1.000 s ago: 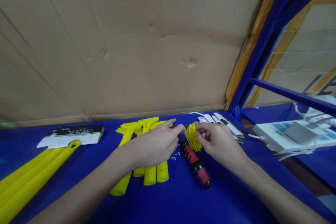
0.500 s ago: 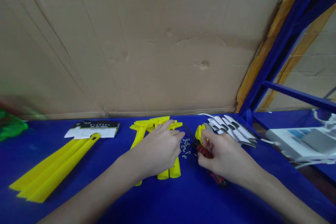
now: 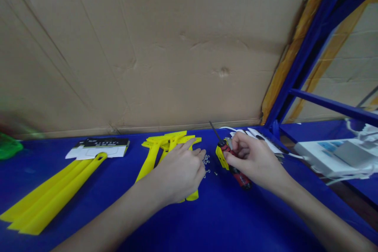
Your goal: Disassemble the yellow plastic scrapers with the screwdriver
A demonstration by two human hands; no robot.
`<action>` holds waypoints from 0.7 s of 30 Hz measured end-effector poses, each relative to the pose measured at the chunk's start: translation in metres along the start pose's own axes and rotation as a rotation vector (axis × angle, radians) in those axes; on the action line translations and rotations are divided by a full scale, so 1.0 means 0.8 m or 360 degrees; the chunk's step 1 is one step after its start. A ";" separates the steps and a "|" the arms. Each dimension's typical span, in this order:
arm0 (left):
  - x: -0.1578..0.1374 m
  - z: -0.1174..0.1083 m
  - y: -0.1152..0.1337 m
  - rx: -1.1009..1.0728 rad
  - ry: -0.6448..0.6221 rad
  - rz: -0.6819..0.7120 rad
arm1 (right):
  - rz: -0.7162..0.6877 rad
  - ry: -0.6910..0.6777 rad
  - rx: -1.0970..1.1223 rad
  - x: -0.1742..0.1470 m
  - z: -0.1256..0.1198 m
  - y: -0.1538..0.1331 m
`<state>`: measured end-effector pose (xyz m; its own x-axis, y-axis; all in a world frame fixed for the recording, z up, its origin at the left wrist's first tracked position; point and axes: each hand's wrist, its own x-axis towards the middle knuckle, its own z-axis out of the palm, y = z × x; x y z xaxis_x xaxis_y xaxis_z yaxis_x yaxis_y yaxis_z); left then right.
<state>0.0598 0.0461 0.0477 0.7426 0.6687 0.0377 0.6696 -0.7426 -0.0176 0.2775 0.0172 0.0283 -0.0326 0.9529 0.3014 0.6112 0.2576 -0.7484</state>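
Note:
My right hand (image 3: 251, 153) is closed round a screwdriver (image 3: 243, 180) with a red and black handle, its thin dark shaft pointing up and away to the left. Right beside the handle is a small yellow plastic piece (image 3: 221, 158); whether my fingers touch it I cannot tell. My left hand (image 3: 181, 169) rests over several yellow T-shaped plastic handles (image 3: 150, 157), its fingers stretched forward across them. Small metal screws (image 3: 207, 161) lie in a loose group just right of my left fingertips, and one loose screw (image 3: 215, 173) sits nearer my right hand.
Several long yellow plastic strips (image 3: 62, 197) lie at the left beside black and white printed cards (image 3: 97, 147). White folded cards (image 3: 273, 146) are partly hidden behind my right hand. A white box with cables (image 3: 333, 159) stands at the right, past the blue metal frame (image 3: 298, 63). Cardboard backs the blue table (image 3: 189, 228).
My right hand has lifted the screwdriver a little, its tip now higher. My left hand stays over the yellow handles. The view has shifted slightly to the right.

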 end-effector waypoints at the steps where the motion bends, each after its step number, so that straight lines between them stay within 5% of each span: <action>1: 0.003 -0.002 -0.002 0.0013 -0.0022 -0.0013 | 0.0009 0.0004 0.0026 0.000 0.000 -0.001; 9: -0.004 -0.007 -0.015 -0.0220 -0.0175 0.0124 | 0.0155 -0.0056 0.0392 0.001 0.001 -0.003; 21: -0.066 -0.023 -0.064 -0.0246 0.0553 -0.0171 | 0.0548 -0.0492 0.1155 -0.022 0.032 -0.044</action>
<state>-0.0139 0.0484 0.0653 0.6012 0.7096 0.3673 0.7130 -0.6840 0.1544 0.2363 -0.0042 0.0342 -0.2165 0.9704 -0.1071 -0.0270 -0.1156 -0.9929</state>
